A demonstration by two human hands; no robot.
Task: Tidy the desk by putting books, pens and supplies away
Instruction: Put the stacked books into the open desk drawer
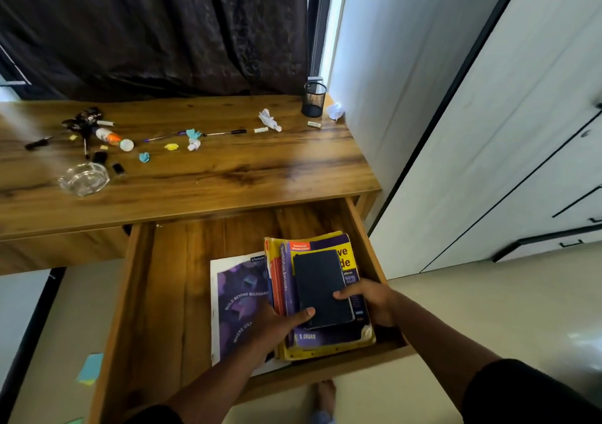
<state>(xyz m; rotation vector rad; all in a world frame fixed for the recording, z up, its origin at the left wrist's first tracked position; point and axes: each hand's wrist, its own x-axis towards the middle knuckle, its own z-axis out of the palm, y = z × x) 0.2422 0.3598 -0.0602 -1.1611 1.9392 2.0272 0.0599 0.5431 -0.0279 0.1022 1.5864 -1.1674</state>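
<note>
An open wooden drawer under the desk holds a stack of books. A small black notebook lies on top of a yellow and purple book. Beside the stack, flat on the drawer floor, is a purple-covered notebook. My left hand grips the stack's left side, thumb on the black notebook. My right hand grips the stack's right side, thumb on the black notebook's edge. Pens, crumpled paper, a glue bottle and small clutter lie on the desk.
A black mesh pen holder stands at the desk's back right corner. A glass dish sits at the left. Dark curtains hang behind the desk. White cabinets stand to the right. Sticky notes lie on the floor.
</note>
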